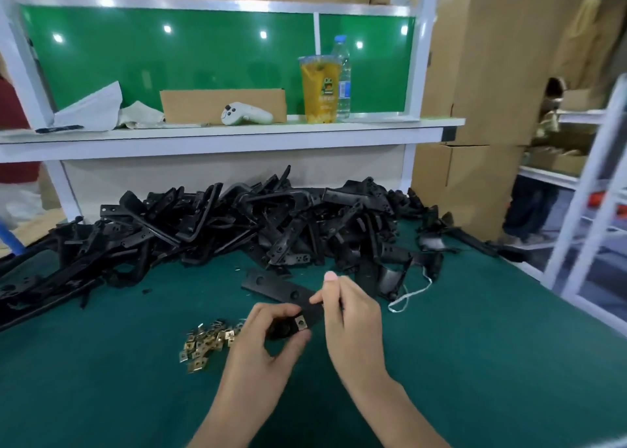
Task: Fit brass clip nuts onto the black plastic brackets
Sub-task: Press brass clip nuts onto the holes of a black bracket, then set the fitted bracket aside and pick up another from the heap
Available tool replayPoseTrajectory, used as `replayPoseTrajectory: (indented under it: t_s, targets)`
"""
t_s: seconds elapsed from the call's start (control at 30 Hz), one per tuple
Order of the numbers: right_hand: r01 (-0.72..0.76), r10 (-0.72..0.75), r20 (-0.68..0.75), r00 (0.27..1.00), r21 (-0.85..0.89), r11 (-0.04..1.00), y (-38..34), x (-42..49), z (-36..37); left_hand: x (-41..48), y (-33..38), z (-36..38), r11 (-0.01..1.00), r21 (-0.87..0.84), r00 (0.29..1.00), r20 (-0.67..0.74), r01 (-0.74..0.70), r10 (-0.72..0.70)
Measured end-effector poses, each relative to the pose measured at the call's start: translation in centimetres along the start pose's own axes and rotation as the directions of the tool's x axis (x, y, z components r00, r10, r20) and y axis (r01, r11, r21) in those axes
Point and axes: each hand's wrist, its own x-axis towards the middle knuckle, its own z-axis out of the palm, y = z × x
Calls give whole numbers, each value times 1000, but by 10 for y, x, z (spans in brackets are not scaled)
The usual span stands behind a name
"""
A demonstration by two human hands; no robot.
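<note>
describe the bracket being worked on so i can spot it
On the green mat, look just in front of the heap of black brackets. The flat strip held between the left hand and right hand is it; it alone is in hand, with a brass clip nut at its near end.

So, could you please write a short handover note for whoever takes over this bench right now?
Left hand: grips the near end of a bracket, beside a nut on that end.
Right hand: pinches the same bracket's edge.
Loose nuts lie on the mat, left of the left hand; the bracket pile is behind.
Done: one nut is on the held bracket; I cannot tell if it is fully seated.
Left: the pile.
</note>
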Motion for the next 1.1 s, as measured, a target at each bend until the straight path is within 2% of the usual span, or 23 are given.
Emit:
replayPoseTrajectory:
  t_s: [0.1, 0.27, 0.4, 0.53, 0.6, 0.7, 0.73, 0.77, 0.8, 0.9, 0.97, 1.03, 1.1]
  targets:
    - [5, -11, -102, 995, -65, 998, 2, 1, -41, -3, 29, 24, 990, -136, 994, 107, 33, -19]
    - [-180, 146, -245, 958, -122, 976, 2, 2, -123, -5, 83, 82, 972, -236, 968, 247, 19, 41]
    - [-279, 175, -447, 877, -178, 944, 7, -7, -198, -16, 131, 143, 929, -369, 929, 342, -7, 143]
    - [-433, 181, -641, 746, -260, 863, 13, -26, -284, -36, 179, 218, 885, -464, 853, 445, -42, 274]
    - [-541, 151, -738, 658, -323, 776, 17, -40, -325, -52, 203, 261, 883, -465, 766, 546, -59, 339]
    - [-788, 153, -870, 470, -335, 517, 20, -63, -372, -79, 231, 312, 915, -363, 492, 773, -176, 401]
    - [-822, 170, -886, 432, -309, 478, 19, -69, -379, -84, 234, 321, 916, -328, 426, 813, -229, 397]
    - [-822, 175, -886, 430, -304, 481, 18, -73, -380, -88, 234, 324, 909, -316, 389, 828, -273, 405]
    - [-797, 169, -872, 459, -320, 512, 17, -75, -377, -88, 230, 324, 899, -319, 378, 826, -300, 419]
    - [-642, 139, -771, 621, -398, 655, 15, -66, -340, -74, 204, 296, 883, -298, 437, 783, -362, 443]
    - [-527, 155, -656, 739, -418, 740, 15, -49, -299, -53, 174, 265, 882, -203, 546, 720, -425, 428]
    - [-427, 209, -495, 844, -383, 819, 13, -30, -242, -28, 133, 216, 893, -89, 686, 608, -442, 400]
    - [-353, 243, -326, 914, -343, 870, 9, -17, -195, -11, 94, 167, 890, 57, 807, 452, -452, 381]
